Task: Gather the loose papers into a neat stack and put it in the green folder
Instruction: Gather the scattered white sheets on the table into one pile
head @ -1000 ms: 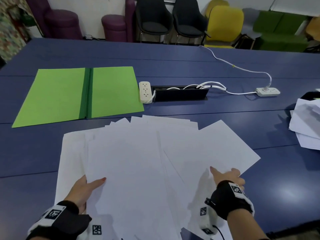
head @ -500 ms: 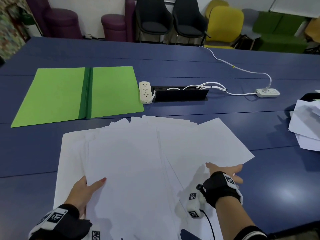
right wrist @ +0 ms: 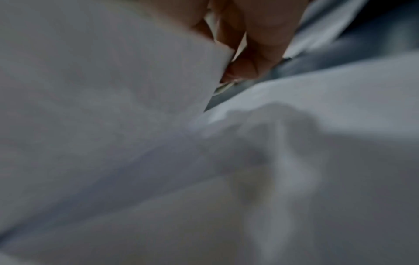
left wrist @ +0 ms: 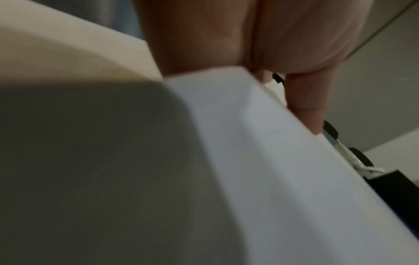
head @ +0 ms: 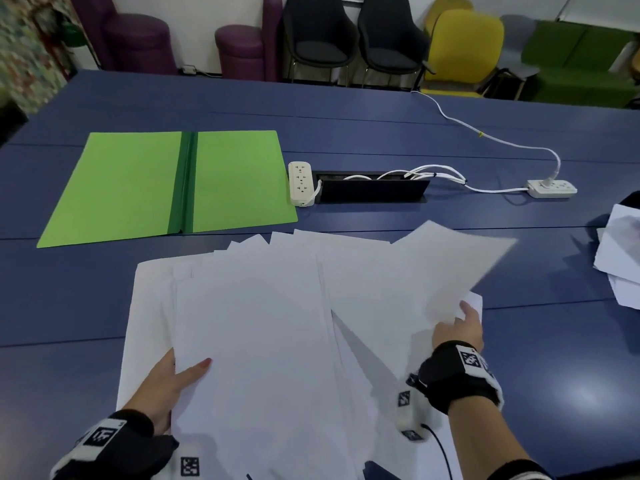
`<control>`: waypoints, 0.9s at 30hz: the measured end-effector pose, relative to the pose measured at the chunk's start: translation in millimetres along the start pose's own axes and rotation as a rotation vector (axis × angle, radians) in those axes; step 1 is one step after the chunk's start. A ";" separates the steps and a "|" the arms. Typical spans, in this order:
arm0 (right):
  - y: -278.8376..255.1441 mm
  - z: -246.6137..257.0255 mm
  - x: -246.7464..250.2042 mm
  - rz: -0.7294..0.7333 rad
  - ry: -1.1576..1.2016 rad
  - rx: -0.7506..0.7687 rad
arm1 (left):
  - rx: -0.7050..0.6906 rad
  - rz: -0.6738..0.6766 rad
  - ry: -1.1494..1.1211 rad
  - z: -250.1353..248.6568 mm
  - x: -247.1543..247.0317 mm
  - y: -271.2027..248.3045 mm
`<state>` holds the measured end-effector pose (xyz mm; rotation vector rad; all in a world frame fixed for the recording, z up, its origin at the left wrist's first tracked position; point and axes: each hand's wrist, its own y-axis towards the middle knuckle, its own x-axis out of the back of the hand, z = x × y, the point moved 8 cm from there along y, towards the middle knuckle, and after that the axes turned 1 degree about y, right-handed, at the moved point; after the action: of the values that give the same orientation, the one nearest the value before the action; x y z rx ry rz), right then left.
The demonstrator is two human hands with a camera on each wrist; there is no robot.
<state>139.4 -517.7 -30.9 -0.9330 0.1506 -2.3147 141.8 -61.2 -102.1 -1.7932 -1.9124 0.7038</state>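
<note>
Fanning out across the blue counter [head: 415, 126], the loose papers [head: 263, 323] lie between the two hands in a wide, overlapping spread. The left hand [head: 162, 386] grips the near left edge of the fan, thumb on top of a sheet and fingers underneath; the left wrist view shows fingers [left wrist: 303, 100] pressed against a paper edge. The right hand [head: 460, 327] pinches the near corner of the rightmost sheet [head: 450, 268], which is raised off the rest and blurred; in the right wrist view its fingers [right wrist: 249, 59] curl round a paper edge. The hands are well apart, one at each side of the spread. Beyond the left hand, past the far edge of the papers, the green folder [head: 138, 181] lies open and flat. Just right of the folder sits a white power strip [head: 300, 183], beside a black cable box [head: 372, 190]. Another pile of paper [head: 620, 254] lies far to the right of the right hand.
</note>
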 end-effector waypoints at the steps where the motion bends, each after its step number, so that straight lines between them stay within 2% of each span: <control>1: 1.9 1.9 2.5 0.002 -0.018 0.037 | 0.011 0.005 -0.011 -1.2 -0.4 0.5; 4: 5.7 0.6 -2.9 0.106 -0.123 0.177 | -0.075 -0.078 0.133 -14.4 0.0 1.9; 6: 9.6 -3.1 -0.9 0.083 -0.101 0.215 | -0.195 -0.139 0.275 -30.5 -2.6 -2.7; 8: 16.6 -12.6 7.5 0.006 0.038 0.167 | -0.296 -0.187 0.336 -46.1 -1.2 -9.9; 10: 23.6 -22.5 10.3 0.022 0.295 0.118 | -0.362 -0.220 0.316 -60.2 2.6 -17.7; 12: 29.9 -29.5 7.5 0.049 0.520 0.062 | -0.380 -0.241 0.268 -67.8 7.5 -23.0; 13: 29.8 -27.5 9.2 0.029 0.520 0.068 | -0.373 -0.241 0.242 -68.8 9.4 -24.3; 18: 19.5 -1.8 13.4 -0.028 0.080 0.187 | -0.296 -0.197 0.123 -50.9 14.7 -27.6; 21: 12.3 -1.7 1.6 0.043 -0.086 0.208 | -0.271 -0.150 0.022 -46.2 10.1 -37.7; 25: -4.2 -11.6 -36.3 0.313 -0.266 0.290 | -0.273 -0.107 -0.042 -48.0 4.5 -43.5; 27: -7.5 -16.3 -39.4 0.281 -0.325 0.254 | -0.266 -0.126 -0.053 -46.2 6.9 -41.3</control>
<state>146.5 -490.3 -63.7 -1.0653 -0.1374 -1.8482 137.7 -52.4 -40.4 -1.7999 -2.2201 0.4766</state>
